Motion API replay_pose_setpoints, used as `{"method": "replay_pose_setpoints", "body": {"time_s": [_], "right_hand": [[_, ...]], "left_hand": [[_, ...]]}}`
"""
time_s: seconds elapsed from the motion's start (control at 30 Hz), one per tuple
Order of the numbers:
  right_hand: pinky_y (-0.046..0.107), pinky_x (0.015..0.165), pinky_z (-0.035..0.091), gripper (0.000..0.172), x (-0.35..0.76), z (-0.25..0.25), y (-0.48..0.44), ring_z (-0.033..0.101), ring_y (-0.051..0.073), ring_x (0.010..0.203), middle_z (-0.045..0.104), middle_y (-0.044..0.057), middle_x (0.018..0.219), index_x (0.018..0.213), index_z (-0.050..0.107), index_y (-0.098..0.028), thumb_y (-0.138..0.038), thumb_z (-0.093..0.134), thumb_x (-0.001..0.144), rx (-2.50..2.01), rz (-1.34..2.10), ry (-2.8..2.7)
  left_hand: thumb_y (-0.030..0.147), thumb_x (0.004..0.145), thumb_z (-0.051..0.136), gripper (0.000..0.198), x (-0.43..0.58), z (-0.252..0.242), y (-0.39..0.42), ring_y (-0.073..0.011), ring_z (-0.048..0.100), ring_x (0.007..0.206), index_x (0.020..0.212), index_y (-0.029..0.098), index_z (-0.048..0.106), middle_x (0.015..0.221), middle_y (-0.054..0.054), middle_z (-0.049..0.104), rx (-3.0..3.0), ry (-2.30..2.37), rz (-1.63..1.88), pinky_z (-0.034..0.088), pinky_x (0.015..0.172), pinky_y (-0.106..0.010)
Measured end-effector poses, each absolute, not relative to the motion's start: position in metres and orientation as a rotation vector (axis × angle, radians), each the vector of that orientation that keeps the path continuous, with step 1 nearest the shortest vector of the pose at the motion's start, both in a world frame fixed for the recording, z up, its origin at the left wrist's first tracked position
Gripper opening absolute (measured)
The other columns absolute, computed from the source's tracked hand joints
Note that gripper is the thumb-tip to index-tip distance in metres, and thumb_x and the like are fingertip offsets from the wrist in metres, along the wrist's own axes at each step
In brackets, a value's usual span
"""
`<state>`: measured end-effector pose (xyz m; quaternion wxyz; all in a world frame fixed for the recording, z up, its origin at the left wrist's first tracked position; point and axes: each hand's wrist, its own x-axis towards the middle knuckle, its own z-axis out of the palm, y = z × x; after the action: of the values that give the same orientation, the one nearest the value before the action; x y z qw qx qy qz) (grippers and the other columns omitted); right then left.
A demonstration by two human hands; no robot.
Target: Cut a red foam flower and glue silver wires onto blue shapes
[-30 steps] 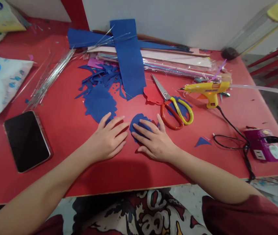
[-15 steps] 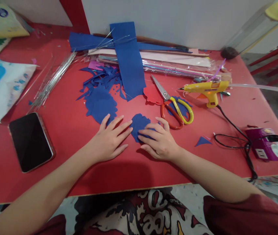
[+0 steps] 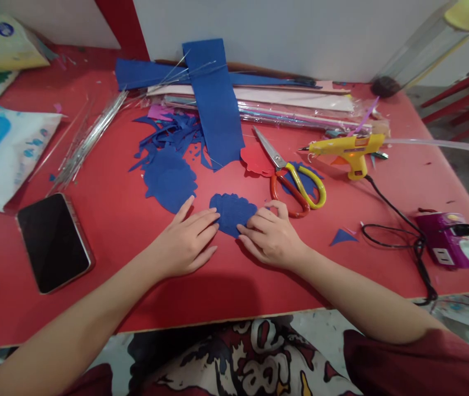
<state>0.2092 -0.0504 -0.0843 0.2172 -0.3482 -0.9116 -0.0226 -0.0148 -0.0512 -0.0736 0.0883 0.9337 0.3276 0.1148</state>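
Observation:
A blue scalloped piece [image 3: 233, 213] lies flat on the red table [image 3: 218, 297] between my two hands. At its left edge, the fingertips of my left hand [image 3: 187, 241] touch it, with the fingers spread and the palm down. My right hand [image 3: 274, 235] rests on its right edge, fingers bent and nothing gripped between them. A larger blue scalloped piece [image 3: 169, 179] lies just beyond my left hand. Scissors [image 3: 286, 170] with one red and one yellow handle lie beyond my right hand, over a red cutout [image 3: 256, 160] and another blue piece [image 3: 303, 180].
Blue strips [image 3: 216, 104], scraps [image 3: 176, 131] and wires [image 3: 94, 135] lie toward the back. A phone [image 3: 54, 242] and a wipes packet [image 3: 7, 154] are at left. At right are a yellow glue gun [image 3: 352, 148] and a purple power box [image 3: 452, 240] with black cables.
The small blue piece shows more fully and looks wider between my hands. My right hand's fingers have drawn back to its right edge and bent more. My left hand has shifted slightly left.

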Motion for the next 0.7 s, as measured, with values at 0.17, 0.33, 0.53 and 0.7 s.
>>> {"method": "replay_pose_setpoints", "body": {"time_s": [0.17,0.33,0.53,0.7], "right_hand": [[0.036,0.079,0.029,0.035,0.2077,-0.0846,-0.0504,0.045,0.012,0.062,0.056,0.0,0.057,0.065,0.067,-0.016,-0.022,0.042,0.089,-1.014,0.043,-2.498],[0.037,0.081,0.03,0.036,0.2087,-0.086,-0.0504,0.044,0.011,0.057,0.054,-0.001,0.052,0.057,0.065,-0.016,-0.02,0.045,0.087,-1.035,-0.024,-2.438],[0.036,0.08,0.031,0.038,0.2104,-0.0869,-0.0496,0.045,0.011,0.058,0.055,0.0,0.055,0.054,0.063,-0.017,-0.021,0.044,0.087,-1.084,0.007,-2.398],[0.04,0.085,0.031,0.031,0.209,-0.0842,-0.0496,0.05,0.02,0.088,0.063,0.01,0.095,0.105,0.065,-0.013,-0.028,0.046,0.086,-1.083,0.048,-2.478]], "left_hand": [[0.026,0.088,0.04,0.036,-0.0146,-0.0758,-0.0505,-0.0257,0.054,0.114,0.111,0.007,0.059,0.117,-0.017,0.061,2.765,0.998,0.378,0.02,0.11,-0.055],[0.026,0.088,0.039,0.038,-0.0138,-0.0753,-0.0505,-0.0253,0.057,0.11,0.115,0.005,0.056,0.117,-0.017,0.061,2.778,1.01,0.375,0.018,0.11,-0.056],[0.023,0.088,0.039,0.036,-0.0131,-0.0756,-0.0517,-0.0247,0.059,0.103,0.112,0.005,0.059,0.11,-0.016,0.063,2.821,0.978,0.389,0.028,0.107,-0.053],[0.024,0.086,0.041,0.039,-0.0127,-0.0795,-0.0516,-0.0286,0.055,0.107,0.115,0.001,0.057,0.112,-0.02,0.06,2.831,1.002,0.412,0.034,0.102,-0.054]]}}
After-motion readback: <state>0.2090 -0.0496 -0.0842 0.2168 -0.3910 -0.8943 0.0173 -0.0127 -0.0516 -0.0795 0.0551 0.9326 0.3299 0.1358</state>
